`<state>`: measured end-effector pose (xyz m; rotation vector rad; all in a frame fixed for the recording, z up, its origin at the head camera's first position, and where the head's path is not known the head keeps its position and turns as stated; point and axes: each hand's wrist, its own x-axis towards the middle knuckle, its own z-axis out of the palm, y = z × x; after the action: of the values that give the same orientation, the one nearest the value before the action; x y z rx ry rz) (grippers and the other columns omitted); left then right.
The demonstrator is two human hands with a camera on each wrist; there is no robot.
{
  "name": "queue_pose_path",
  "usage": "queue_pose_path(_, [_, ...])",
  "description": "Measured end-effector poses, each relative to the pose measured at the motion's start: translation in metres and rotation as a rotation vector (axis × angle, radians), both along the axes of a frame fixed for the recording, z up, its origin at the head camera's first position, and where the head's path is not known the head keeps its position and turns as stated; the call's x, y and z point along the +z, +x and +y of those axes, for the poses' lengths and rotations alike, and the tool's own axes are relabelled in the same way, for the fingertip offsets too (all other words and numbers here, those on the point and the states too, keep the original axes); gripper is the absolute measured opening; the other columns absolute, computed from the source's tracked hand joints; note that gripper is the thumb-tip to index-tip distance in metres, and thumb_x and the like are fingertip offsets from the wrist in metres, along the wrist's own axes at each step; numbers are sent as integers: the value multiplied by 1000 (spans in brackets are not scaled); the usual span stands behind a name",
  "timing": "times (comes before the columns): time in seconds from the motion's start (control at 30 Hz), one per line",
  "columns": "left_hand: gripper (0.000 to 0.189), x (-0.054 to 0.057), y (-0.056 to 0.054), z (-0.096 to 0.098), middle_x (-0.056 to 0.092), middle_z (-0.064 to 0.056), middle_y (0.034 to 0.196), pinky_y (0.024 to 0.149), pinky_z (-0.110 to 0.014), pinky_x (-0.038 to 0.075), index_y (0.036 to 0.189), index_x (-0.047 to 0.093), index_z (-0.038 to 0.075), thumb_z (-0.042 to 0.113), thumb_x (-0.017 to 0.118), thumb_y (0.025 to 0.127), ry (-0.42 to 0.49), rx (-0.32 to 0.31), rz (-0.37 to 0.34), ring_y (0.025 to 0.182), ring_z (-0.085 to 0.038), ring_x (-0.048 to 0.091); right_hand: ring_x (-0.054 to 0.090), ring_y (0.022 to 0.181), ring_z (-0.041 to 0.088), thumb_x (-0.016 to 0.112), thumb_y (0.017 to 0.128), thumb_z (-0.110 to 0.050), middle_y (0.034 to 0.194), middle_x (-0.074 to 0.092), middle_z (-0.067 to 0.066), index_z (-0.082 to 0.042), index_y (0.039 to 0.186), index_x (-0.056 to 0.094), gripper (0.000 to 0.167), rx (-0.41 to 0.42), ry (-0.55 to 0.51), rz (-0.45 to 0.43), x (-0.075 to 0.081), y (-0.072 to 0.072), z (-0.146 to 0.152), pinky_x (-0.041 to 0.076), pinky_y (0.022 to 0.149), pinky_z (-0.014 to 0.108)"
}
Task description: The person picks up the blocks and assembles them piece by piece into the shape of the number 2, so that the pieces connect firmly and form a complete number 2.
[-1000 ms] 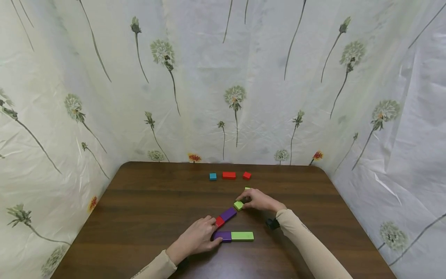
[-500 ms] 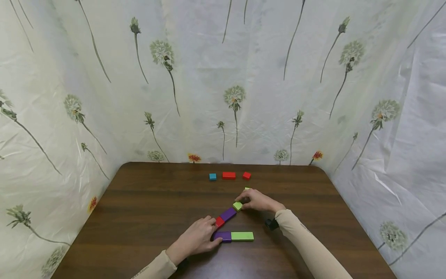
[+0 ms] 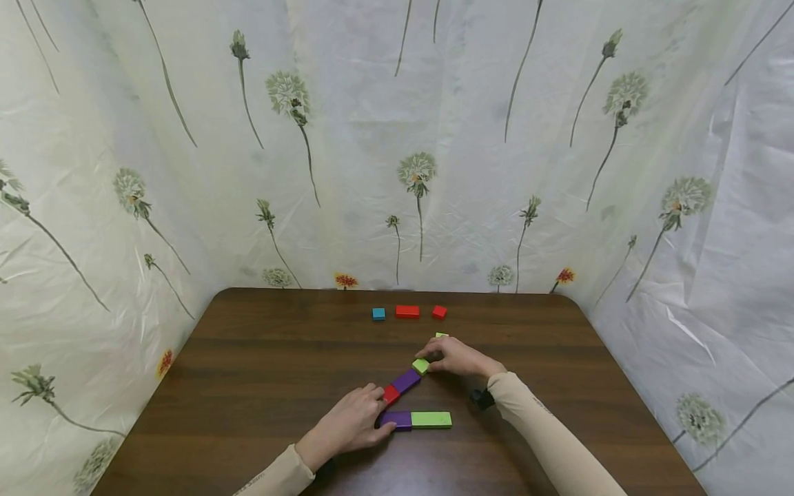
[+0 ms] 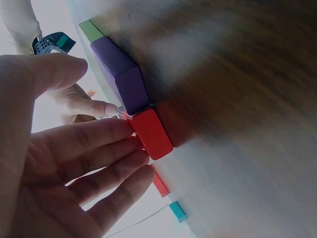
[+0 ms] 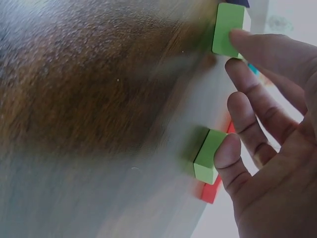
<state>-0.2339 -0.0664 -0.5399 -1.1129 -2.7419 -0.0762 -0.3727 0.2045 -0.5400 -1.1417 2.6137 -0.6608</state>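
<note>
Blocks lie in two rows on the dark table. The slanted row has a red block (image 3: 391, 395), a purple block (image 3: 406, 380) and a lime green block (image 3: 420, 366) at its upper end. My right hand (image 3: 459, 358) pinches that green block, thumb against its face in the right wrist view. My left hand (image 3: 350, 421) rests at the row's lower end, its fairly straight fingertips touching the red block (image 4: 152, 134). Its thumb lies by a second purple block (image 3: 397, 420), which adjoins a long lime green block (image 3: 431, 419). The left hand covers the corner where the rows meet.
At the far side of the table sit a blue block (image 3: 378, 314), a long red block (image 3: 407, 312) and a small red block (image 3: 439, 312). Another green block (image 5: 210, 156) stands just beyond my right hand. A flowered curtain (image 3: 347, 227) surrounds the table's back and sides.
My right hand has shifted the green block slightly left and down, from a small gap up against the end of the slanted purple block. The left hand stays in place.
</note>
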Motion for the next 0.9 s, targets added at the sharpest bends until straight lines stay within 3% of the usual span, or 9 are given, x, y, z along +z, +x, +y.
queue_pose_path(0.9, [41,-2,-1,-1,57,5,88,72,-25,47,89,72,11,50,59,90,5,-2,2,81,-9,51,56,118,19,65,91,-16,124,65,-3,-19,127,65,36,24,9,-19,1,1,-1,46,98,42])
